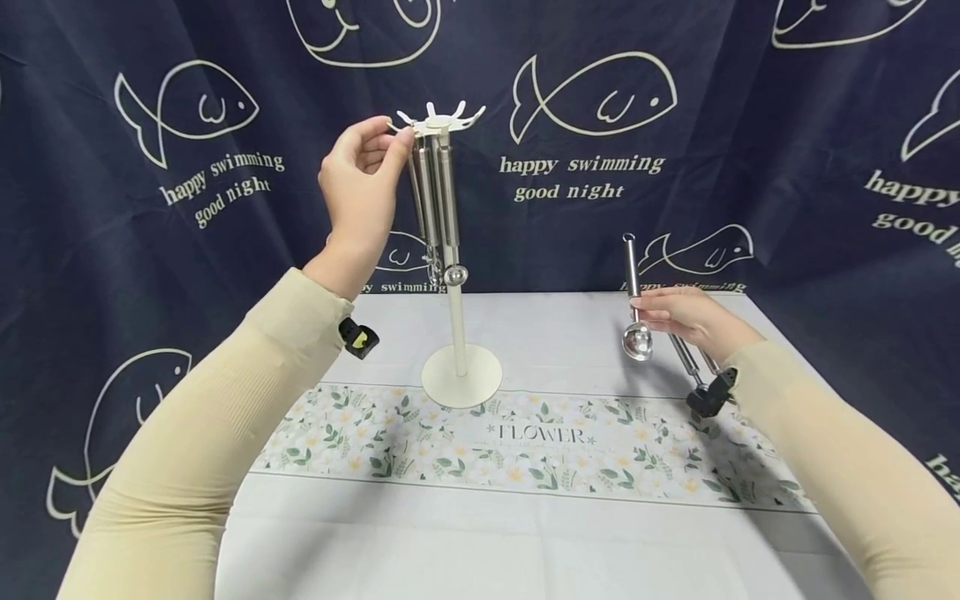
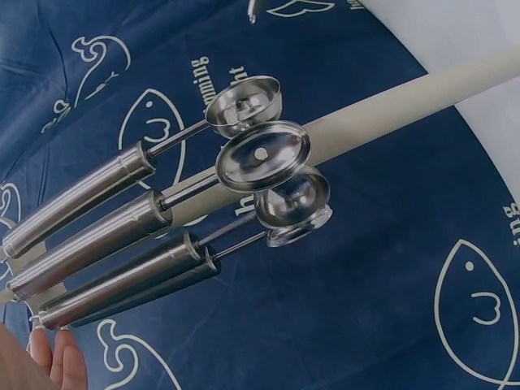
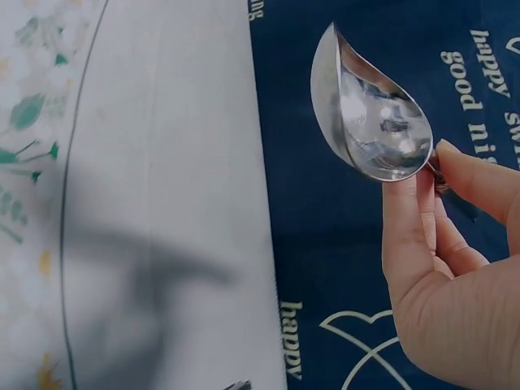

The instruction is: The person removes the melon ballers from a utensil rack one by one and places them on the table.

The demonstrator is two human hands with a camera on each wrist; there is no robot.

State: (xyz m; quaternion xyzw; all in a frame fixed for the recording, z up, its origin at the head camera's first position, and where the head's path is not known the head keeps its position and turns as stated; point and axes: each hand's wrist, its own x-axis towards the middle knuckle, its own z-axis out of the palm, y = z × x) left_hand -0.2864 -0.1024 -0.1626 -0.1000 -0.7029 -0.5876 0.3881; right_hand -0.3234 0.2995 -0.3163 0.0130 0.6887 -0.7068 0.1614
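Note:
A cream utensil rack (image 1: 457, 321) stands upright on its round base, with hooks fanning out at the top. My left hand (image 1: 363, 179) is up at those hooks, thumb and forefinger pinching around one on the left side. Several steel utensils (image 1: 446, 196) hang below; in the left wrist view their small rounded heads (image 2: 264, 158) cluster beside the pole, and my fingertips (image 2: 61, 357) are right at one handle's end. My right hand (image 1: 686, 317) pinches a steel sauce spoon (image 3: 382, 122) near its neck. Its bowl, tapering to a pointed lip, hangs down and its handle points up.
More steel utensils (image 1: 684, 357) lie at the table's right side, partly hidden under my right wrist. A floral runner strip (image 1: 525, 442) crosses the white table (image 1: 390, 533). Behind stands a dark blue curtain (image 1: 480, 50) with fish drawings.

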